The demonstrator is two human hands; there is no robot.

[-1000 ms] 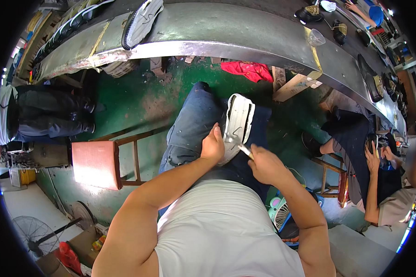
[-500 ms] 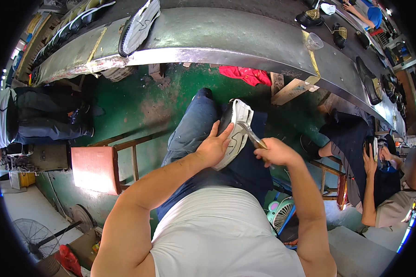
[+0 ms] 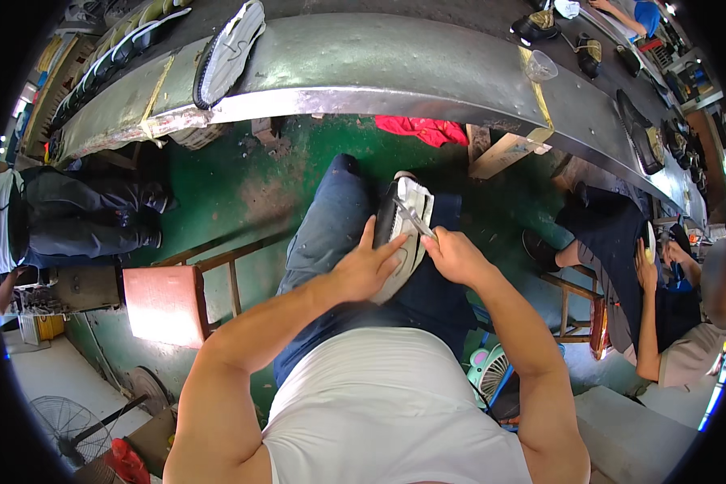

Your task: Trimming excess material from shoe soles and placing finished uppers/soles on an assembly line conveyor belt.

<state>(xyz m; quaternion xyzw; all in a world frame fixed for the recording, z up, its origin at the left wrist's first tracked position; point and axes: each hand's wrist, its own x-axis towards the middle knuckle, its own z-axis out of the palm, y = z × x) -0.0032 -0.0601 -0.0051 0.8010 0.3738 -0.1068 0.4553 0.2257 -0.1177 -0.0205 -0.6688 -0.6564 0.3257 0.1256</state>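
Observation:
A white-and-grey shoe with a black sole (image 3: 412,250) lies across my lap, its sole side turned to the left. My left hand (image 3: 369,266) grips its near left side, with the index finger along the sole and the thumb over the upper. My right hand (image 3: 457,256) is closed round a silver metal hand tool (image 3: 412,218). The tool's working end rests over the shoe's upper near the far end; its exact kind does not show, and my fingers hide its handle.
Ahead stands a long metal-topped bench (image 3: 395,68) carrying another white shoe (image 3: 231,56) and a clear cup (image 3: 541,66). A padded stool (image 3: 164,305) is at left, a small green fan (image 3: 488,371) by my right side. A co-worker (image 3: 661,298) sits at right.
My right hand and the tool have moved left and up, and the tool now lies more along the shoe. My left hand has slid slightly toward me. The view has shifted a little.

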